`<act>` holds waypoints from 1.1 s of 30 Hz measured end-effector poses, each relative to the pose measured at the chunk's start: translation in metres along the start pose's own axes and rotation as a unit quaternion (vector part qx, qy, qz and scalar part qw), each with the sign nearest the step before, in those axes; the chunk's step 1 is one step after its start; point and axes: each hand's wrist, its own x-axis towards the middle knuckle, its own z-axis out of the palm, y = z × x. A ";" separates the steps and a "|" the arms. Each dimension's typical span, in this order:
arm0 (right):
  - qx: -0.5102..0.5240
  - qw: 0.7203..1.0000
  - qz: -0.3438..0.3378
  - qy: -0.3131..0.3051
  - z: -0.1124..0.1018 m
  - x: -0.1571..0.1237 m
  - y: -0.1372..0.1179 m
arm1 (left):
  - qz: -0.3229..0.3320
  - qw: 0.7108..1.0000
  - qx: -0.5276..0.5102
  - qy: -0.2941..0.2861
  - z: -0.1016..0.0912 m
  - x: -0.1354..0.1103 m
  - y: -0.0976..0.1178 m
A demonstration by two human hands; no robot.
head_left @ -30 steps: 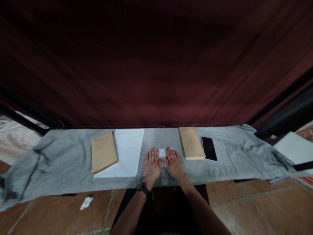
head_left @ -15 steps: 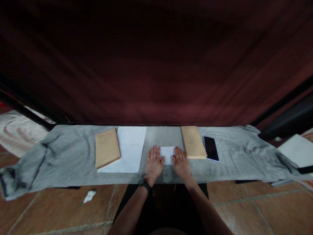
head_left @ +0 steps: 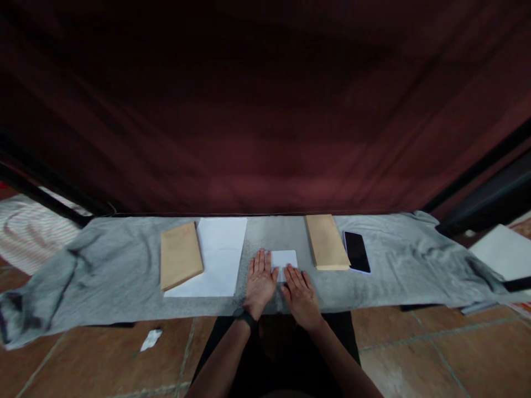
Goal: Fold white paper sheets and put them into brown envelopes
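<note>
Starting at the far left, I see a grey cloth (head_left: 103, 265) spread over the long table, with a scrap of paper (head_left: 150, 338) on the tiled floor (head_left: 435, 354) below its near edge. Next comes a brown envelope (head_left: 181, 255) lying partly over a white sheet (head_left: 222, 260). Then the left hand (head_left: 260, 282) rests palm down on the cloth, fingers straight and close together, its thumb side at the left edge of the small folded white paper (head_left: 285, 256). That paper lies flat at the table's middle. The right hand (head_left: 302, 290) is also flat and unclenched, fingertips on the paper's near edge, pinching nothing. Further right, a second brown envelope (head_left: 327, 242) lies just beside a dark phone (head_left: 355, 251).
</note>
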 end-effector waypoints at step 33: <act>-0.006 0.999 0.053 -0.001 -0.006 -0.009 0.009 | 0.115 0.992 -0.055 0.007 -0.013 -0.065 0.029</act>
